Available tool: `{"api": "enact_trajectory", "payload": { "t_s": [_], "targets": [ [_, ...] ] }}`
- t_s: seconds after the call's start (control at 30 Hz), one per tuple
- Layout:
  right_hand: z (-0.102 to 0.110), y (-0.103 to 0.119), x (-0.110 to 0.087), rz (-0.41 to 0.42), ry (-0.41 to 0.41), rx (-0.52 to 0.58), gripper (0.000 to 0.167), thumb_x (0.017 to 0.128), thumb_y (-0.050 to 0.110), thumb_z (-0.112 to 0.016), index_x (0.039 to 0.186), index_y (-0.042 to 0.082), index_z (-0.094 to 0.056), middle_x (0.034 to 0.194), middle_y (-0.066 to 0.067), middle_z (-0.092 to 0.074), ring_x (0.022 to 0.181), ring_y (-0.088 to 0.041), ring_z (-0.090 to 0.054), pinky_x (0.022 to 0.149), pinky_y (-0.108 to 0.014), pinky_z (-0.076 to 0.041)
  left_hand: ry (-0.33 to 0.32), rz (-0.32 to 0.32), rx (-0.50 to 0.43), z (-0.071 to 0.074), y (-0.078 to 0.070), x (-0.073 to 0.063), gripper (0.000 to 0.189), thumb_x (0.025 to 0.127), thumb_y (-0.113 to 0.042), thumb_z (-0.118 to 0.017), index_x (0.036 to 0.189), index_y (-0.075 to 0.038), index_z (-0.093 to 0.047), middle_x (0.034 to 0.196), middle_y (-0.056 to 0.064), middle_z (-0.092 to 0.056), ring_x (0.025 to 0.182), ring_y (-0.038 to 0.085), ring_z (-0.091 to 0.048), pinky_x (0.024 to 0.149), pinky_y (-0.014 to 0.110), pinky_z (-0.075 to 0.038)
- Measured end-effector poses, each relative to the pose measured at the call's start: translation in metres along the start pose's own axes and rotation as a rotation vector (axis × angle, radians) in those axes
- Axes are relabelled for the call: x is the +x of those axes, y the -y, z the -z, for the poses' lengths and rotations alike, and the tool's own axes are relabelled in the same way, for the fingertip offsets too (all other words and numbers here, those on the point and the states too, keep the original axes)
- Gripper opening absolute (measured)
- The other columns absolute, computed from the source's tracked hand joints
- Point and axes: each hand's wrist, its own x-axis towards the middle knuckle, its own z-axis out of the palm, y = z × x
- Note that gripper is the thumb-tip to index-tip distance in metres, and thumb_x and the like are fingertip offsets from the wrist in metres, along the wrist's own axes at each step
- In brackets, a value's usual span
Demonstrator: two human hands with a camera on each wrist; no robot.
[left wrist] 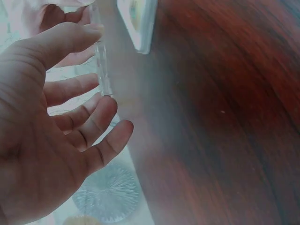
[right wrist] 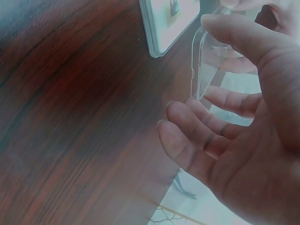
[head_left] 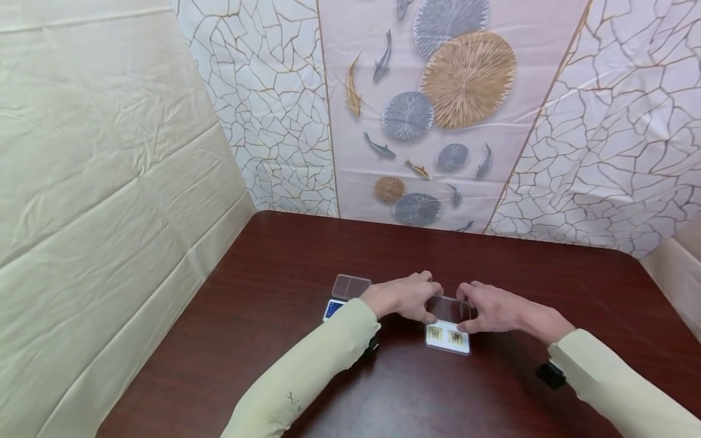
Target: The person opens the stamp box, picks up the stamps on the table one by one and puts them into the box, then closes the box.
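Observation:
Between both hands is a clear plastic lid (head_left: 450, 309), gripped by its two side edges. My left hand (head_left: 406, 296) has its thumb on the near face and fingertips at the far edge, with the lid (left wrist: 103, 70) seen nearly edge-on in the left wrist view. On the other side, my right hand (head_left: 495, 308) pinches it the same way; the lid (right wrist: 206, 65) tilts in the right wrist view. Just in front on the table lies a shallow white-lined case base (head_left: 447, 348) bearing two small gold-coloured squares with dark figures.
Left of the hands, partly behind the left forearm, lie another clear lid (head_left: 351, 286) and a blue-faced piece with a white border (head_left: 332, 309). The dark red-brown table (head_left: 230, 340) meets a patterned cloth backdrop (head_left: 285, 121) behind and a cream cloth wall (head_left: 109, 182) at the left.

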Motion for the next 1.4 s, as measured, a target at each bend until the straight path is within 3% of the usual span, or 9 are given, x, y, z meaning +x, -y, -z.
{"api": "enact_trajectory", "payload": {
  "t_s": [0.6,1.13,1.4],
  "targets": [
    [-0.009,0.016,-0.018,0.043,-0.051,0.012,0.047,0.074,0.037,-0.082,0.104,0.012,-0.056,0.093,-0.002,-0.054,0.073,-0.01,-0.05,0.063,-0.024,-0.043,0.001,0.014,0.004,-0.005,-0.01,-0.02,0.053,0.085,-0.046,-0.073,0.132,-0.027,-0.056,0.112,-0.006,-0.048,0.099,0.009,-0.048,0.083,0.022,-0.043],
    [-0.026,0.01,-0.026,0.019,-0.036,0.068,0.051,0.073,0.043,-0.082,0.107,0.016,-0.055,0.096,0.0,-0.055,0.082,-0.011,-0.054,0.067,-0.025,-0.045,-0.007,0.021,-0.003,-0.02,-0.019,-0.024,0.048,0.084,-0.045,-0.075,0.126,-0.028,-0.058,0.107,-0.006,-0.048,0.094,0.008,-0.047,0.076,0.02,-0.042],
    [-0.033,0.007,-0.03,0.039,-0.066,0.065,0.051,0.074,0.045,-0.082,0.108,0.017,-0.056,0.096,0.0,-0.054,0.082,-0.011,-0.054,0.067,-0.025,-0.045,-0.027,0.031,-0.011,-0.025,-0.022,-0.026,0.046,0.083,-0.046,-0.075,0.123,-0.029,-0.059,0.105,-0.006,-0.048,0.091,0.008,-0.046,0.071,0.02,-0.041]
  ]
}}
